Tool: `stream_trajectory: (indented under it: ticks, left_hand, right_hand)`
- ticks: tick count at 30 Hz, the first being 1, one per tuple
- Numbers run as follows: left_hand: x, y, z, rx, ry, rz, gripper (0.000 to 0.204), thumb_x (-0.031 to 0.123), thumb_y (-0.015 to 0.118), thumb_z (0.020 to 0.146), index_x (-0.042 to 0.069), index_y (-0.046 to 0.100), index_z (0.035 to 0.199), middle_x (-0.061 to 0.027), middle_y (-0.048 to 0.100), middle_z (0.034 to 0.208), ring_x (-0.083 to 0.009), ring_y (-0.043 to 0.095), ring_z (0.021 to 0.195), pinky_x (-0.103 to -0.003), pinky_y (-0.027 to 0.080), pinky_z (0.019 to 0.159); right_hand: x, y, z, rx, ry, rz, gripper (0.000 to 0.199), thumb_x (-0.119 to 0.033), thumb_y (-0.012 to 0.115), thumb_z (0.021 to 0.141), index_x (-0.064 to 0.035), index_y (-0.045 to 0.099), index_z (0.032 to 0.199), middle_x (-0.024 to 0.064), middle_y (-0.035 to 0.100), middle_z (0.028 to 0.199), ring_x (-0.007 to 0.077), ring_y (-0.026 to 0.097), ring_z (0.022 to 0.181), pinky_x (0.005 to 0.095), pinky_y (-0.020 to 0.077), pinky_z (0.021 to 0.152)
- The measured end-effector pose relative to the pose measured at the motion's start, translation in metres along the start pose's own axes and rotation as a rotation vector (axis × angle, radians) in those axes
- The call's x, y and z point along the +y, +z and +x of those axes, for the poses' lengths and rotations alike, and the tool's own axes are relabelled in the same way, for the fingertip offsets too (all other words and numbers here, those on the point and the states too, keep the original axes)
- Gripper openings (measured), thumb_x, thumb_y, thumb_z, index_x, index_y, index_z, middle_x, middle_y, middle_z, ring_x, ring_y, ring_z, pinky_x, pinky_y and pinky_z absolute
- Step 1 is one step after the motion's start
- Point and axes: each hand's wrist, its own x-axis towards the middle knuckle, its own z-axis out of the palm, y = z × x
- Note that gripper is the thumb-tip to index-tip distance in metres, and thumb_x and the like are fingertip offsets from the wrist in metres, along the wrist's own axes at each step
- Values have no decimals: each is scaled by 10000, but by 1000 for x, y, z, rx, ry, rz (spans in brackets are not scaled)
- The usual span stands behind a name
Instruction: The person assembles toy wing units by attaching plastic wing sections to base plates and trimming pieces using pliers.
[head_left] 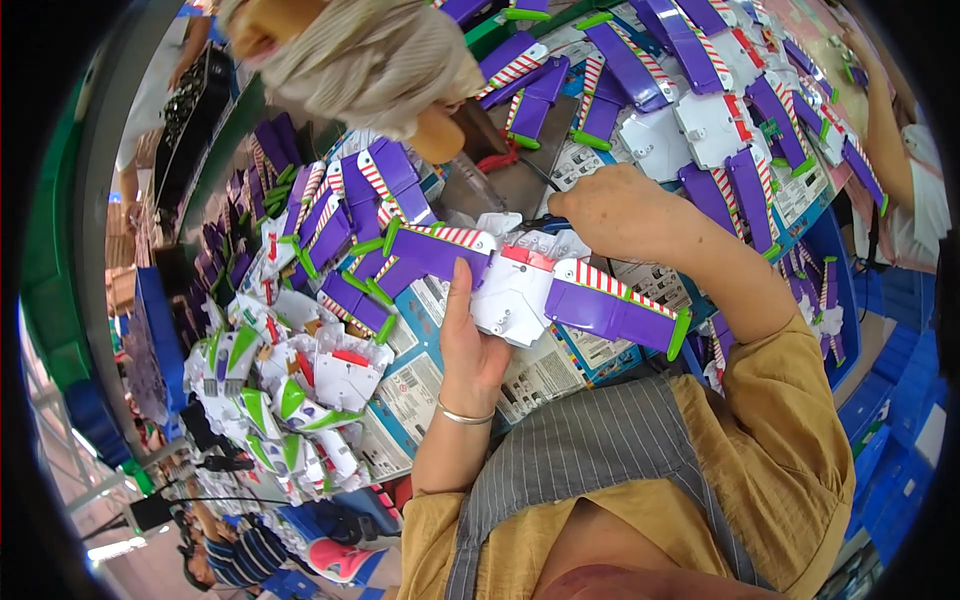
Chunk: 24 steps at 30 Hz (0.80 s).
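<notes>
Left hand: the left hand (pixel 470 345) cups the white middle of a toy wing pack (pixel 525 285) from below, fingers closed up against its underside – a thin bangle (pixel 462 415) sits on the wrist.
Right hand: the right hand (pixel 615 210) rests on the top edge of the same toy, fingers curled over it; what the fingertips pinch cannot be told.
Toy wing pack: held level above the bench, purple wings with red-and-white stripes and green tips spread to both sides.
Underneath: printed cardboard boxes (pixel 420 390) lie flat.
Left heap: white-and-green shells (pixel 290 400).
Behind: rows of finished purple wings (pixel 700 90).
</notes>
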Motion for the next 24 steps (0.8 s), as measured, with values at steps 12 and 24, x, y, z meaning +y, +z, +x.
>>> stream_trajectory:
  ticks: [12, 24]
  left_hand:
    - [11, 15, 10, -59, -19, 69, 466, 377, 466, 945, 46, 429, 1270, -124, 533, 1238, -272, 536, 1131, -422, 440, 953]
    - [9, 22, 4, 1, -5, 93, 461, 362, 493, 937, 52, 423, 1271, -131, 534, 1234, -266, 543, 1123, -419, 440, 954]
  right_hand:
    - [18, -5, 14, -143, 68, 177, 354, -90, 626, 693, -58, 604, 1045, 185, 646, 829, 340, 638, 830, 429, 493, 716]
    - [22, -1, 12, -169, 43, 178, 325, -231, 600, 752, -79, 605, 1039, 170, 649, 842, 330, 639, 836, 432, 495, 728]
